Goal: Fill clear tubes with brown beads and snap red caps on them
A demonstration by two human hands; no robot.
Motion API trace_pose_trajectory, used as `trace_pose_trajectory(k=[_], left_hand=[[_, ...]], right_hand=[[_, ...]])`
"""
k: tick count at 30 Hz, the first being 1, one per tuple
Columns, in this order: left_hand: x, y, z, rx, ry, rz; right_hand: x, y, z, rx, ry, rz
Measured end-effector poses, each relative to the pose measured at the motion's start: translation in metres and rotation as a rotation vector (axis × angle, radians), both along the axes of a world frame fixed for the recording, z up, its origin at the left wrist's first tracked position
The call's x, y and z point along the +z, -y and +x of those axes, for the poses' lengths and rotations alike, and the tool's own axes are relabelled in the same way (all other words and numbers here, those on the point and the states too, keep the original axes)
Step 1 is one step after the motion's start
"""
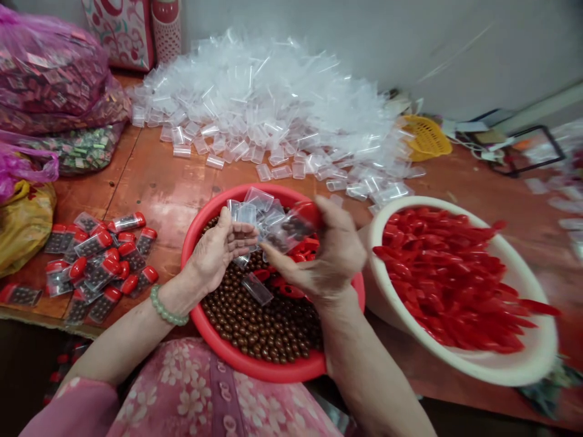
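Observation:
My left hand (pixel 217 250), a green bead bracelet at its wrist, is held palm up with fingers stretched out over a red basin (pixel 195 321). It is open and grips nothing. Blurred by motion, my right hand (pixel 334 261) is closed on a small clear plastic container (pixel 286 233) with a red cap and dark balls inside. Round brown balls (pixel 255 315) fill much of the basin. Clear plastic sleeves (pixel 246 213) lie on them at the back, and one more clear sleeve (pixel 257 289) lies nearer me. Small red parts (pixel 310 247) show partly behind my right hand.
A white basin (pixel 455 358) of red plastic pieces (pixel 450 279) stands at right. Capped containers (pixel 98 261) are heaped at left, near pink bags (pixel 50 73) and a yellow bag (pixel 27 224). A large pile of clear sleeves (pixel 282 103) and a yellow basket (pixel 426 138) lie behind.

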State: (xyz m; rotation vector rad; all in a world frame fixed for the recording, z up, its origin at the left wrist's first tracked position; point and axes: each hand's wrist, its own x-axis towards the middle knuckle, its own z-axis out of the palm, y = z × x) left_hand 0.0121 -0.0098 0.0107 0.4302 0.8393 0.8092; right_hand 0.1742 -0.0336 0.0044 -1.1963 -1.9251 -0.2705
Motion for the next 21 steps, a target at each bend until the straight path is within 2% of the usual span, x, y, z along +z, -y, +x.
trace_pose_trajectory(k=[3,4,7,13,21], left_hand=[[0.0025,0.0008,0.0022,-0.015,0.03,0.021],[0.0027,0.0009,0.0026,-0.024,0.039,0.026],[0.0004,0.0009,0.0021,-0.059,0.046,0.022],[-0.0068,0.0001,0.0012,-0.129,0.104,0.045],[-0.0016,-0.0001,0.0019,-0.143,0.069,-0.013]], right_hand=[[-0.0004,-0.0028,0.0004,0.157,0.122,-0.09],[-0.0007,-0.0034,0.0,0.17,0.138,-0.098],[-0.0017,-0.0052,-0.0014,0.121,0.145,-0.107],[-0.0035,-0.0075,-0.0045,0.162,0.12,-0.123],[-0.0021,-0.0072,-0.0025,0.179,0.12,-0.131]])
